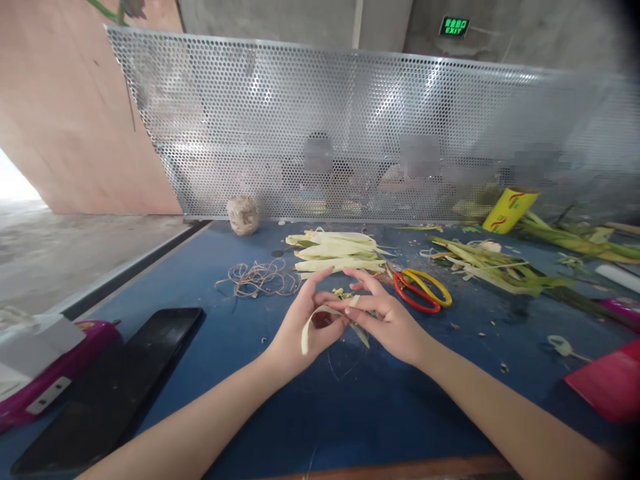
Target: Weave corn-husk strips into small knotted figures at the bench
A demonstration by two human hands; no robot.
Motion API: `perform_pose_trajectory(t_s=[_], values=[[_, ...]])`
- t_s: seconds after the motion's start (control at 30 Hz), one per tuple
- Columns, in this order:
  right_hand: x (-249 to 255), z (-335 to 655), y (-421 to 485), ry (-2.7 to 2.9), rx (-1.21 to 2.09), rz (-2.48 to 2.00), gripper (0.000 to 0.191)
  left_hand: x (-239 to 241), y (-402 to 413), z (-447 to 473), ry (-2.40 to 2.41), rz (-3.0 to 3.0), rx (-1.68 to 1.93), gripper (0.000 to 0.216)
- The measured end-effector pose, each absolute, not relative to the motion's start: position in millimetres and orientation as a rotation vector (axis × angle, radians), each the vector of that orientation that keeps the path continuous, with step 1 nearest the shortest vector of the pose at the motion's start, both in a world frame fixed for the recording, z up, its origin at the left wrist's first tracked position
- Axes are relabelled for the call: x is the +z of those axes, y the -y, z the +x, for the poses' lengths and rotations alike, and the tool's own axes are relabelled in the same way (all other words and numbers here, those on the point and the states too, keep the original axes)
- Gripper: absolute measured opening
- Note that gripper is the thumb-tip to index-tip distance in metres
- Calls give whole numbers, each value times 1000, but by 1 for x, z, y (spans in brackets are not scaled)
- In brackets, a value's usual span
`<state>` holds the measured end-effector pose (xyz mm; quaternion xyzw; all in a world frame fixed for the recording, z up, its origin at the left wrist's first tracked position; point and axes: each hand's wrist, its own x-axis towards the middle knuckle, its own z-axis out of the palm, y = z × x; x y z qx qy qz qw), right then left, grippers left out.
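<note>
over there the left arm (200,420) and right arm (485,393) slant inward, bare — left hand (301,331) and right hand (395,327) meeting at the fingertips, thumbs close together, a finger on each angled forward.

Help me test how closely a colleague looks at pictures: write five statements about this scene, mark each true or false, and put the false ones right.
1. The left hand and right hand both have fingers on a pale strip. True.
2. The tangled cord lies to the right of the scissors. False: it lies to their left.
3. The scissors have one red handle and one yellow handle. True.
4. The exit sign is lit red. False: it is lit green.
5. The flat pale husks lie beyond the hands. True.
</note>
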<state>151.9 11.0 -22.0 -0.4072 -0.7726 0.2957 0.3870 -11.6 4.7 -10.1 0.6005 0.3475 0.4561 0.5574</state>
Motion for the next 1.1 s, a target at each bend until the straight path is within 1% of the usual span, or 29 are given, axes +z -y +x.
perform_pose_trajectory(t_s=[0.13, 0.27, 0.37, 0.43, 0.53, 0.6, 0.67, 0.7, 0.77, 0.87, 0.93, 1.1], values=[[-19, 150, -10, 1963, 758, -1000, 24, -7, -4, -11, -773, 1406, 1035, 66], [-17, 151, -11, 1934, 832, -964, 25, -2, -2, -8, -786, 1381, 1032, 63], [-18, 152, -14, 1911, 866, -933, 26, -1, 0, -9, -790, 1318, 1034, 66], [-18, 152, -16, 1934, 833, -931, 26, -3, -1, -9, -792, 1220, 1031, 68], [-19, 152, -16, 1959, 648, -967, 28, -5, -1, -10, -820, 993, 1037, 63], [-18, 154, -13, 1940, 453, -975, 35, -5, -1, -9, -831, 863, 1056, 57], [-16, 155, -9, 1953, 235, -927, 44, -3, -1, -9, -819, 781, 1091, 55], [-15, 156, -6, 1988, 127, -886, 45, -2, -1, -9, -805, 756, 1109, 55], [-13, 155, -2, 2102, -68, -790, 42, 0, -1, -10, -773, 728, 1133, 56], [-14, 152, 2, 2230, -242, -708, 29, 3, 0, -12, -723, 719, 1158, 56], [-16, 149, 2, 2230, -263, -705, 22, 4, 1, -14, -705, 737, 1165, 56], [-17, 147, 1, 2180, -193, -721, 12, 5, 4, -15, -680, 805, 1140, 60]])
